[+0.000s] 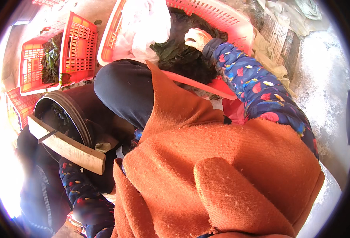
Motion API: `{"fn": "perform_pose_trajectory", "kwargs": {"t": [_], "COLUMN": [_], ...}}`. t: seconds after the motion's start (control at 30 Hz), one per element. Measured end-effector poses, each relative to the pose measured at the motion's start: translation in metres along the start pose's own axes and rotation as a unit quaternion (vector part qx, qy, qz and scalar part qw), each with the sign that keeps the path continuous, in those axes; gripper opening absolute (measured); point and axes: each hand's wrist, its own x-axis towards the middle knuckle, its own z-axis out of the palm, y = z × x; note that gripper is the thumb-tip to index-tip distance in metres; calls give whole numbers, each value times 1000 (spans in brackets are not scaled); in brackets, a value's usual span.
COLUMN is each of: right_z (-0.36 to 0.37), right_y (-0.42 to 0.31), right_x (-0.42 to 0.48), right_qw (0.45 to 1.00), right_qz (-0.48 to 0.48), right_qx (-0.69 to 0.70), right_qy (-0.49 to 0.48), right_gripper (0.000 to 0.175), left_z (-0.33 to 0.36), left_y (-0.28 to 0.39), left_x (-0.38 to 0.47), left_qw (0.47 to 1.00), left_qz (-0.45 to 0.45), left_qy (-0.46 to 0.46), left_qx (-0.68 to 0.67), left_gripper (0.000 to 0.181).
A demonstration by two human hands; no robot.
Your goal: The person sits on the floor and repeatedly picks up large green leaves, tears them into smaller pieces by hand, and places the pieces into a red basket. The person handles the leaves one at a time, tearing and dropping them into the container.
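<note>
My right hand (197, 38) lies over a heap of dark green, wet-looking leaves, perhaps seaweed (180, 56), in a large red plastic basket (237, 26). The fingers curl over the leaves; whether they grip any is unclear. White plastic bags (145, 23) fill the basket's left part. My left arm, in the same patterned sleeve, reaches down at the lower left and its hand is hidden beneath a wooden board (71, 145). A dark strip, maybe a blade, sticks across the board's edge. Behind the board, a round bucket (82, 119) lies tipped, with dark leaves inside.
Another red basket (78, 44) with dark leaves stands at the upper left, and a smaller red one (22, 102) is below it. Weathered wood (274, 38) and crumpled sheeting (267, 56) lie at the upper right. An orange-brown cloth (192, 166) covers my lap.
</note>
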Motion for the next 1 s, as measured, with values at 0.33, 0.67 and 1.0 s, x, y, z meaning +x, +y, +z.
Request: {"fn": "perform_pose_trajectory", "kwargs": {"t": [0.33, 0.67, 1.0], "right_z": [-50, -282, -414], "right_y": [-31, -100, -112], "right_x": [24, 30, 71], "right_qw": [981, 986, 954], "right_qz": [-61, -113, -152], "right_qx": [178, 91, 182], "right_qy": [-48, 82, 182], "right_gripper": [13, 11, 13], "left_z": [51, 324, 468], "left_y": [100, 189, 213], "left_x": [-200, -178, -191], "left_qw": [582, 654, 707], "left_qz": [340, 587, 597], "left_qy": [389, 119, -133], "left_qx": [628, 462, 355], "left_gripper": [23, 14, 18]}}
